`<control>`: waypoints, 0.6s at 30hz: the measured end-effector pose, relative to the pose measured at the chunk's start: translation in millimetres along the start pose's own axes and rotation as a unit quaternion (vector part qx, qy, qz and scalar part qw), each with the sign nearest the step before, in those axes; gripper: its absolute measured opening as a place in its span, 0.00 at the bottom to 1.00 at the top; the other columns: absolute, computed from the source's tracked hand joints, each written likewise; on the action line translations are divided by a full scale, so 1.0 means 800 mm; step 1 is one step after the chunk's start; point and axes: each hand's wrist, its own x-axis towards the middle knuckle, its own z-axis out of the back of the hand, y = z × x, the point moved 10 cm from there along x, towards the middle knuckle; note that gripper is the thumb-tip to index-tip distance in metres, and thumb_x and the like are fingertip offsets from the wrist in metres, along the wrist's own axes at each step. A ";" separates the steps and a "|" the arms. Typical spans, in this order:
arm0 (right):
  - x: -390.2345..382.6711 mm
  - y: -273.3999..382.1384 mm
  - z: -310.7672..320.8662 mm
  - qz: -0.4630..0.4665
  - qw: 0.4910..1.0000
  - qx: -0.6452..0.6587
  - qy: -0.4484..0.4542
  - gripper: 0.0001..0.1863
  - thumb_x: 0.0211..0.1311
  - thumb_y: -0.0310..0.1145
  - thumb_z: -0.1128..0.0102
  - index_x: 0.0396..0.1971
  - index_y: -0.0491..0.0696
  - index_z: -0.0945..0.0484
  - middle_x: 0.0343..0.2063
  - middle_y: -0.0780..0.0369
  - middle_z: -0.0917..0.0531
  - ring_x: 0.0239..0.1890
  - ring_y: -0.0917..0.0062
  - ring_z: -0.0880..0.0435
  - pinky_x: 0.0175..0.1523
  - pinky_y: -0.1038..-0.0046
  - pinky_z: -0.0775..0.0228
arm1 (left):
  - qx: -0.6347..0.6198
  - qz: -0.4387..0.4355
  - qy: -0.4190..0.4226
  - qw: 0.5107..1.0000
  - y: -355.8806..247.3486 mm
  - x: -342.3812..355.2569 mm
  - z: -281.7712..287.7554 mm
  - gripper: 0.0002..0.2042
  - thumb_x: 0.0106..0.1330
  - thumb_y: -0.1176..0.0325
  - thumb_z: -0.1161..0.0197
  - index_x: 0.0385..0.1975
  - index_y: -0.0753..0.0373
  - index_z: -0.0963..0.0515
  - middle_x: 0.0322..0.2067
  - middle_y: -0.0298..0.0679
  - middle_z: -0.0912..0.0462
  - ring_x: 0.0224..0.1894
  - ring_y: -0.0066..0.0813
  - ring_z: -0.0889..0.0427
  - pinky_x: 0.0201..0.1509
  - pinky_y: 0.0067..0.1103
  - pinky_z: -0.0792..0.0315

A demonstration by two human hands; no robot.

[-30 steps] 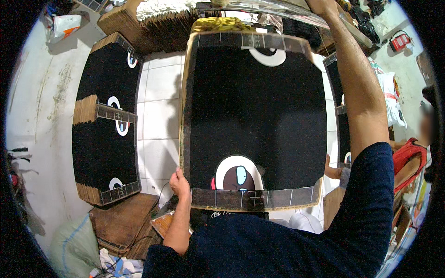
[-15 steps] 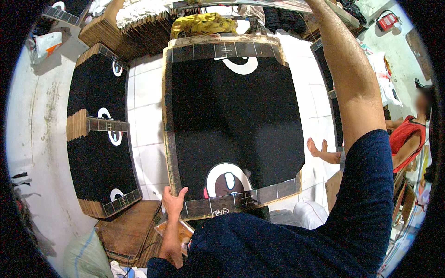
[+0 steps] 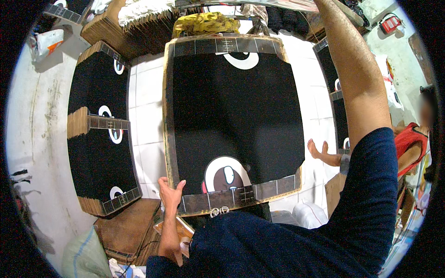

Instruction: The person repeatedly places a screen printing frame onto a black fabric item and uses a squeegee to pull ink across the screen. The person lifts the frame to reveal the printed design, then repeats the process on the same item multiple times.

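In front of me a large board [image 3: 167, 139] with worn wooden edges carries a black fabric panel [image 3: 232, 106]. White-ringed cartoon eye prints [image 3: 227, 173] show at its near and far ends, beside dark marked strips [image 3: 266, 191]. My left hand [image 3: 170, 192] is at the board's near left corner, thumb over the top and fingers apart just outside the edge; it looks open. My right arm [image 3: 359, 78] stretches far forward past the board's right side. Its hand is beyond the upper edge of the picture, near a long pale framed sheet [image 3: 250, 3].
Stacked boards with black fabric [image 3: 99, 162] stand to the left, and more black panels [image 3: 340, 120] to the right. Yellow cloth [image 3: 204, 24] lies past the far end. Brown boards [image 3: 125, 229] and a sack [image 3: 85, 252] are near left. A person in red [image 3: 410, 146] is at the right.
My left hand has slid slightly up along the corner, its fingers spread wider. My right arm has shifted a little to the right. The panel stays on the board.
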 end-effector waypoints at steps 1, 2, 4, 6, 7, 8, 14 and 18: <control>0.003 -0.001 0.000 -0.002 1.000 0.002 0.000 0.29 0.59 0.63 0.41 0.44 0.53 0.10 0.44 0.53 0.11 0.50 0.58 0.13 0.56 0.61 0.23 | 0.017 0.018 0.002 1.000 0.006 0.001 -0.001 0.37 0.49 0.52 0.16 0.49 0.63 0.35 0.37 0.52 0.16 0.42 0.54 0.16 0.49 0.41 0.25; 0.005 -0.002 -0.002 -0.005 1.000 0.003 0.000 0.29 0.59 0.63 0.42 0.44 0.54 0.10 0.45 0.53 0.11 0.50 0.58 0.13 0.56 0.60 0.23 | 0.023 0.019 -0.001 1.000 0.009 0.002 -0.002 0.37 0.49 0.53 0.15 0.49 0.63 0.35 0.37 0.51 0.16 0.42 0.54 0.16 0.49 0.41 0.25; 0.008 0.003 0.011 0.010 0.998 -0.016 -0.052 0.29 0.59 0.63 0.42 0.44 0.54 0.10 0.45 0.52 0.11 0.51 0.57 0.13 0.57 0.60 0.23 | 0.058 0.026 -0.016 0.998 0.017 0.004 -0.003 0.38 0.47 0.52 0.15 0.48 0.64 0.34 0.36 0.50 0.18 0.40 0.53 0.17 0.48 0.41 0.25; 0.009 0.000 0.005 -0.009 1.000 -0.025 -0.013 0.30 0.59 0.63 0.42 0.45 0.53 0.11 0.45 0.52 0.11 0.51 0.56 0.13 0.57 0.60 0.23 | 0.077 0.025 -0.030 0.996 0.026 0.007 -0.009 0.38 0.46 0.51 0.14 0.47 0.65 0.32 0.36 0.50 0.19 0.40 0.52 0.18 0.48 0.41 0.25; 0.009 0.000 0.006 -0.017 0.999 -0.029 0.004 0.31 0.58 0.63 0.41 0.46 0.52 0.11 0.46 0.51 0.11 0.51 0.55 0.13 0.57 0.59 0.23 | 0.085 0.019 -0.046 0.995 0.030 0.009 -0.010 0.38 0.46 0.50 0.14 0.47 0.65 0.32 0.36 0.50 0.19 0.40 0.52 0.18 0.48 0.41 0.26; 0.004 0.010 0.014 0.017 0.999 -0.016 -0.027 0.31 0.58 0.62 0.42 0.44 0.50 0.11 0.44 0.51 0.11 0.50 0.54 0.13 0.57 0.58 0.23 | 0.090 0.013 -0.044 0.995 0.033 0.009 -0.015 0.39 0.45 0.49 0.14 0.46 0.67 0.31 0.40 0.52 0.21 0.45 0.53 0.20 0.50 0.40 0.26; -0.043 -0.004 -0.005 -0.003 0.999 -0.035 -0.015 0.31 0.61 0.65 0.43 0.43 0.51 0.12 0.43 0.50 0.12 0.47 0.55 0.12 0.53 0.57 0.21 | 0.099 -0.070 -0.135 0.983 -0.046 0.034 -0.016 0.41 0.50 0.46 0.18 0.52 0.72 0.30 0.49 0.57 0.23 0.52 0.53 0.22 0.56 0.39 0.27; -0.120 -0.012 -0.044 0.065 0.994 -0.058 -0.062 0.26 0.63 0.59 0.40 0.39 0.49 0.14 0.36 0.53 0.14 0.42 0.54 0.12 0.47 0.55 0.19 | -0.235 -0.155 -0.015 0.960 -0.253 0.117 -0.052 0.41 0.67 0.53 0.27 0.71 0.72 0.39 0.66 0.60 0.30 0.65 0.51 0.26 0.70 0.42 0.32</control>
